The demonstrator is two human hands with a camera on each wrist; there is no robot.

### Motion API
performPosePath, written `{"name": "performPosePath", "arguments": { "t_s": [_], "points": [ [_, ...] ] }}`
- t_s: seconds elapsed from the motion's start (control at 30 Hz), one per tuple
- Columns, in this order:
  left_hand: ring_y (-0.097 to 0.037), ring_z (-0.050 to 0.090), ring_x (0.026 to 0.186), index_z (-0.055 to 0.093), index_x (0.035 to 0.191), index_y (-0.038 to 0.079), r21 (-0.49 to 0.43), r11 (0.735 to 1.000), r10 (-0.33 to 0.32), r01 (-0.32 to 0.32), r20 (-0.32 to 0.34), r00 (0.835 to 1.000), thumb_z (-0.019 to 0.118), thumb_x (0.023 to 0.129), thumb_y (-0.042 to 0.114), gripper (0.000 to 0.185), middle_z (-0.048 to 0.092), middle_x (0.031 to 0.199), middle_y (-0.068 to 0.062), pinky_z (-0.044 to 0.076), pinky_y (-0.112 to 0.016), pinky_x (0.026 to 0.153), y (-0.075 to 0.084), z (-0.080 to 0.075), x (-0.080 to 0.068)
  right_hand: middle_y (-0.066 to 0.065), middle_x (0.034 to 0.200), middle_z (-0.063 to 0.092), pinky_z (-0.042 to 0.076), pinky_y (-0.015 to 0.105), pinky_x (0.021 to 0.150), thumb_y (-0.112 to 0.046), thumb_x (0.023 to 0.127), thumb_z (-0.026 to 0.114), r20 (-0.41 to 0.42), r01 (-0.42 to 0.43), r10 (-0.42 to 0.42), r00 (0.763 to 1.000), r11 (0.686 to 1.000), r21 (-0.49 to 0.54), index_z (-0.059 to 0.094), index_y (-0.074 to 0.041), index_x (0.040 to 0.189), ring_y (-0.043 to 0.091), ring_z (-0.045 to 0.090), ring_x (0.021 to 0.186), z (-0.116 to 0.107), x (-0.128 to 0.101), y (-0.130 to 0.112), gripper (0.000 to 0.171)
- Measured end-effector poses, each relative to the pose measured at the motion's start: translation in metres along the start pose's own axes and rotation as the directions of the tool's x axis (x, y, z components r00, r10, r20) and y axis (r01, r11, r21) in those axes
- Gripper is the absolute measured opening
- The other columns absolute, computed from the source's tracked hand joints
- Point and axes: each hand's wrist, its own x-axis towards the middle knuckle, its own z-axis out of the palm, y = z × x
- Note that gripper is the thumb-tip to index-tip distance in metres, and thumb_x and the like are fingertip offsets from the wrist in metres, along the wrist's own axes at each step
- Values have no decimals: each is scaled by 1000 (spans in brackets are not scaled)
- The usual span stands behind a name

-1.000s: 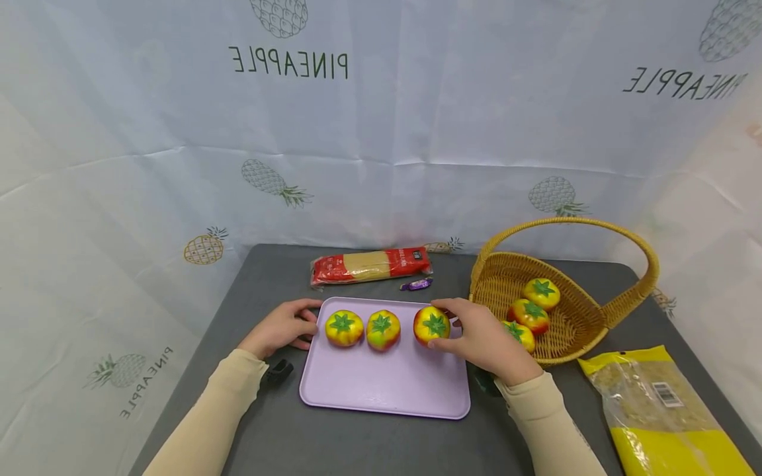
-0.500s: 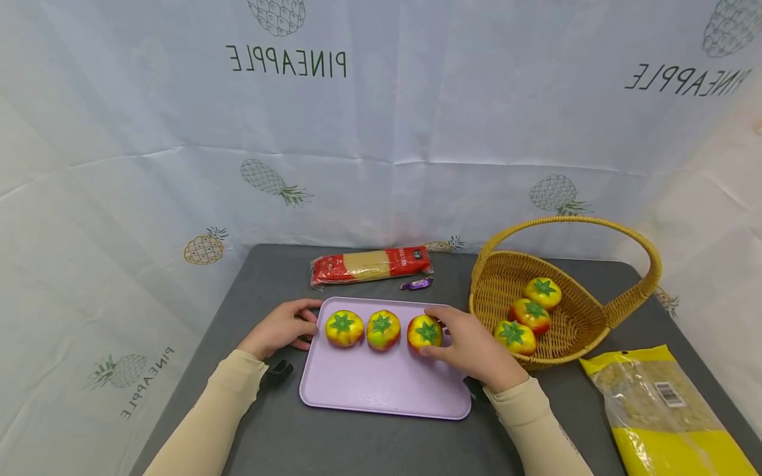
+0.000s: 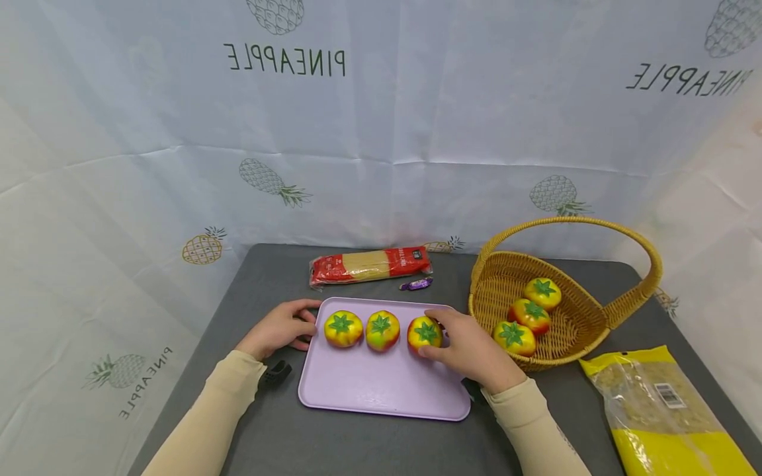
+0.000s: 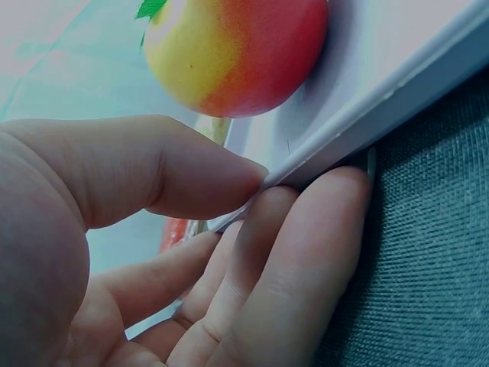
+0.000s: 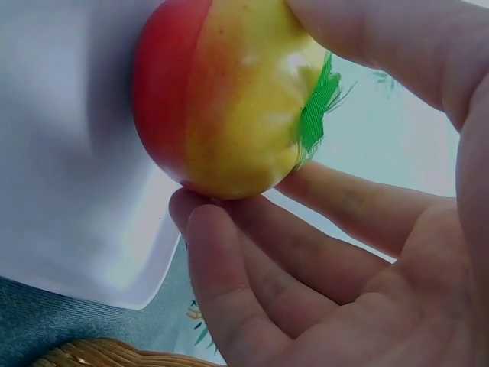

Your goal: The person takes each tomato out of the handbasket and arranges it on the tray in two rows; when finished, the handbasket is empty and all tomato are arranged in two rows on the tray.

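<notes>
On the lilac tray (image 3: 381,390) sit two red-and-yellow artificial tomatoes with green leafy tops, a left one (image 3: 343,328) and a middle one (image 3: 383,330). My right hand (image 3: 473,345) holds a third artificial tomato (image 3: 425,334) at the tray's right side. In the right wrist view, the thumb lies on one side of this tomato (image 5: 237,99) and the fingers on the other. My left hand (image 3: 282,330) pinches the tray's left edge. The left wrist view has the thumb at the rim (image 4: 328,138), the fingers below it, and a tomato (image 4: 237,53) just beyond.
A wicker basket (image 3: 494,284) with three more tomatoes stands right of the tray. A bag with yellow ends (image 3: 673,403) lies at the right. Behind the tray are a red noodle packet (image 3: 369,266) and a purple wrapped candy (image 3: 416,284). A patterned curtain (image 3: 381,132) hangs behind the table.
My right hand has moved slightly left with its tomato, closer to the middle one, then stayed put over the last half second. My left hand has kept its place at the tray.
</notes>
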Motion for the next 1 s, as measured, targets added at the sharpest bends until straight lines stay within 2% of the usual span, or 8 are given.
{"name": "performPosePath", "arguments": {
  "t_s": [0.3,0.8,1.0],
  "points": [
    [-23,69,89,51,158,8,-3,1000,2,-2,1,1000,76,95,12,68,62,115,-15,69,-39,73,0,0,-2,13,155,61,53,58,116,-43,92,85,21,-20,20,1000,1000,1,57,-10,155,34,63,139,0,0,1,76],
    [-24,70,89,52,157,9,-9,1000,-1,1,6,1000,75,95,11,66,61,114,-16,69,-38,74,-2,-1,3,17,155,59,54,59,115,-46,93,83,3,-6,7,1000,1000,-6,55,-10,157,35,64,136,-4,-2,-1,79],
    [-24,70,89,52,158,9,-10,1000,-5,5,4,1000,75,96,11,66,61,114,-16,69,-39,75,-2,-2,4,14,153,61,54,59,115,-46,93,83,-11,-1,1,1000,1000,-15,56,-12,156,35,63,136,-6,-3,-1,77]
  ]
}}
